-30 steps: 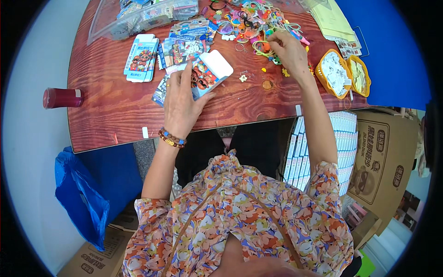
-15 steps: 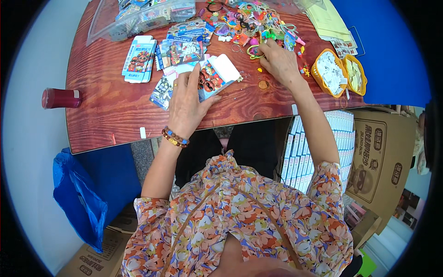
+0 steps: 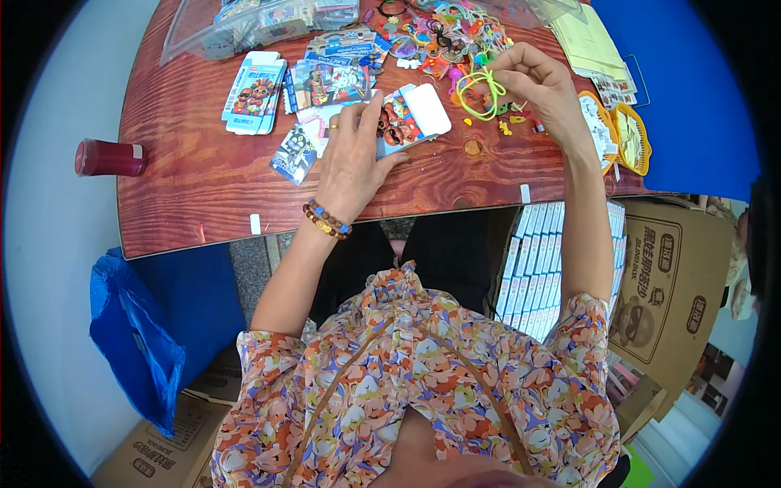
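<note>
My left hand (image 3: 355,163) grips an opened small cardboard box (image 3: 407,122), blue with red cartoon figures and a raised white flap. Its fingers cover the box's left side, with the thumb along the lower edge. Raised over the table, my right hand (image 3: 543,88) pinches a looped yellow-green cord (image 3: 485,96) between thumb and fingertips. A purple piece beside the cord may hang from it; I cannot tell. Left of the box lie a picture card (image 3: 294,154) and several packets (image 3: 329,84). Flattened blue boxes (image 3: 254,93) are stacked farther left.
Behind the cord is a heap of colourful trinkets (image 3: 455,37). A clear plastic bin (image 3: 183,42) holds packets at the back left. Yellow baskets (image 3: 643,154) with paper slips stand at the right. A dark red jar (image 3: 110,158) sits at the left edge. Below right, a carton (image 3: 679,268) adjoins packed boxes.
My right hand has lifted the yellow-green cord off the trinket heap and moved right. My left hand and the small box have shifted slightly right and away from me.
</note>
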`<state>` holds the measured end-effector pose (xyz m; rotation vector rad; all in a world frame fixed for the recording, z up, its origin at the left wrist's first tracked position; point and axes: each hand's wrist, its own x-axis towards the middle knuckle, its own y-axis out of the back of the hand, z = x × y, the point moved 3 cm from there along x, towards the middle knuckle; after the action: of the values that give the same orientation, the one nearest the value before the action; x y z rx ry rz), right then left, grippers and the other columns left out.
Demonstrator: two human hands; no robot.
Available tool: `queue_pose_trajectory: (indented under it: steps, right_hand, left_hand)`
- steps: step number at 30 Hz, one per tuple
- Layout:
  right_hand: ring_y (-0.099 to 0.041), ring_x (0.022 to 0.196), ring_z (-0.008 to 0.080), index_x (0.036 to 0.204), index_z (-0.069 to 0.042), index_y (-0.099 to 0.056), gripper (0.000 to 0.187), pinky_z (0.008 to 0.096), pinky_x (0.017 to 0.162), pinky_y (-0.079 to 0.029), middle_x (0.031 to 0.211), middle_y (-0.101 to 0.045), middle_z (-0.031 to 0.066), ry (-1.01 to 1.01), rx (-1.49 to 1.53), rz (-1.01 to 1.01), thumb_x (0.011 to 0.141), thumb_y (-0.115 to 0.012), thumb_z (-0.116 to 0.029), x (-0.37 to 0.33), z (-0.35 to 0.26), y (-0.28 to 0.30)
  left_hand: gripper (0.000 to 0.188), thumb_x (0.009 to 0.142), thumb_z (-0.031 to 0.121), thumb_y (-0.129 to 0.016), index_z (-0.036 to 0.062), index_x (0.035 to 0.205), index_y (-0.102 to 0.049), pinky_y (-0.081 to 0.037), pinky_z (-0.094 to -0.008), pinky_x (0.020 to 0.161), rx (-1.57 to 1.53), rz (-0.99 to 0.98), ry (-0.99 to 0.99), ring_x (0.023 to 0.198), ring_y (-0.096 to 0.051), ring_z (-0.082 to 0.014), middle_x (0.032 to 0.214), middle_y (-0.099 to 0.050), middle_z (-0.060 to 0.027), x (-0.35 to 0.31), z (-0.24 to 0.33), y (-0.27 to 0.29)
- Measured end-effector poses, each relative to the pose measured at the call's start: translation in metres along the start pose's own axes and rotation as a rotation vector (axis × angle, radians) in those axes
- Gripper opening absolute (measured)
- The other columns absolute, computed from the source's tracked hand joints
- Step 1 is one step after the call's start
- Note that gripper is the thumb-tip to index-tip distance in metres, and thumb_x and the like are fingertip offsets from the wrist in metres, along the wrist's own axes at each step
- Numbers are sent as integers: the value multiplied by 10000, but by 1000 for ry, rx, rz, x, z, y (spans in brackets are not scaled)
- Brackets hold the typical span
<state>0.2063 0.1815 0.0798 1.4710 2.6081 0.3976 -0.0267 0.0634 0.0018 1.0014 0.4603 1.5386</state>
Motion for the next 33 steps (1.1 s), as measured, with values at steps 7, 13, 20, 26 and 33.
queue_pose_trajectory:
  steps: [7, 13, 20, 26, 33]
  right_hand:
    - [-665, 783, 75, 1003, -5, -651, 122, 231, 667, -565, 916, -676, 36, -59, 57, -32, 946, -606, -103, -1, 9, -36]
    - [-624, 729, 57, 1089, 8, -674, 191, 231, 668, -537, 891, -691, 28, 156, -403, 141, 956, -589, -100, -4, -1, -44]
    - [-664, 788, 167, 1070, -3, -681, 227, 314, 655, -504, 855, -697, 80, -80, -536, 196, 922, -629, -167, 39, 57, -23]
    - [-665, 779, 308, 938, -52, -712, 331, 420, 704, -499, 868, -703, 138, -108, -859, 303, 879, -680, -375, 58, 73, -42]
    - [-617, 854, 115, 986, -14, -729, 168, 268, 707, -481, 931, -688, 31, -1, -186, 160, 895, -706, -154, 32, 60, -24]
  left_hand:
    - [923, 671, 165, -880, 31, 1446, -397, -503, -455, 904, -36, -6, -19, 1112, -520, -379, 1225, -506, -198, 2, 6, -6]
    - [923, 683, 192, -875, 33, 1453, -392, -495, -450, 904, -28, -24, 36, 1088, -530, -373, 1203, -508, -191, -2, 1, 2]
    - [895, 692, 200, -873, 8, 1427, -399, -459, -449, 933, -111, 57, 116, 1097, -519, -382, 1177, -501, -193, -6, -3, 2]
    - [867, 692, 197, -874, 6, 1402, -414, -456, -446, 946, -99, 124, 140, 1111, -514, -375, 1197, -493, -203, -18, -11, 16]
    - [890, 689, 207, -874, 15, 1420, -403, -466, -448, 931, -74, 53, 85, 1102, -522, -374, 1179, -506, -188, -9, -8, 8]
